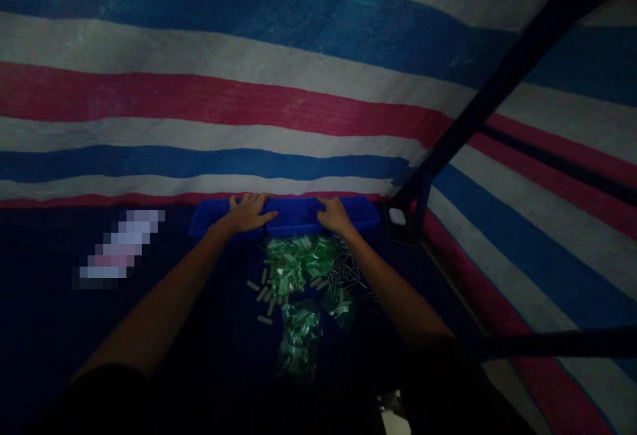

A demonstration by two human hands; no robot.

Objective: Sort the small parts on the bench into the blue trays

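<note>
Three shallow blue trays stand side by side near the striped sheet: a left tray (212,217), a middle tray (292,216) and a right tray (362,211). My left hand (247,212) lies across the join of the left and middle trays, fingers spread towards the far rim, thumb stretched right. At the join of the middle and right trays, my right hand (333,215) has its fingers bent over the rim. Nearer me is a pile of green-tinted clear plastic bags (301,262). Small pale strips (263,294) lie left of it, thin metal pins (348,272) right.
Two more small bags (298,339) lie on the dark blue table (219,335). Beyond the right tray, a white case (397,216) rests on a dark flat object. A pixelated patch covers something at left. A dark frame post (468,130) slants at right before the striped sheet (223,97).
</note>
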